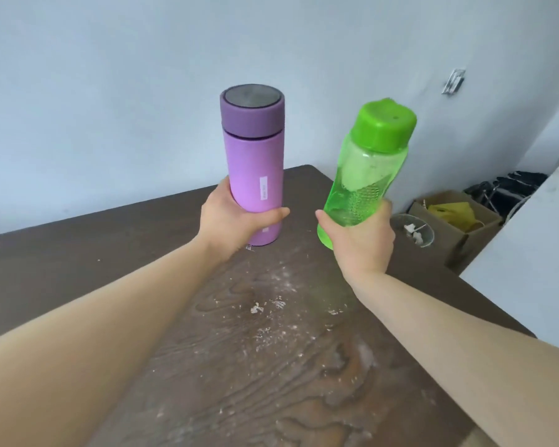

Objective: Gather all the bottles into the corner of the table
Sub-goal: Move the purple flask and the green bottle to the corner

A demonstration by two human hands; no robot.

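Note:
A purple flask (254,156) with a darker purple lid stands upright, its base at or just above the dark wooden table (110,240), near the far corner. My left hand (231,221) grips its lower half. A clear green bottle (365,175) with a bright green cap is lifted off the table and leans to the right. My right hand (360,243) holds it by its lower part. The two bottles are apart, with a gap between them.
The table's far corner (307,171) meets a pale wall. White dust and crumbs (259,306) lie on the tabletop. On the floor to the right stand a cardboard box (459,221), a round clear container (413,229) and dark clutter.

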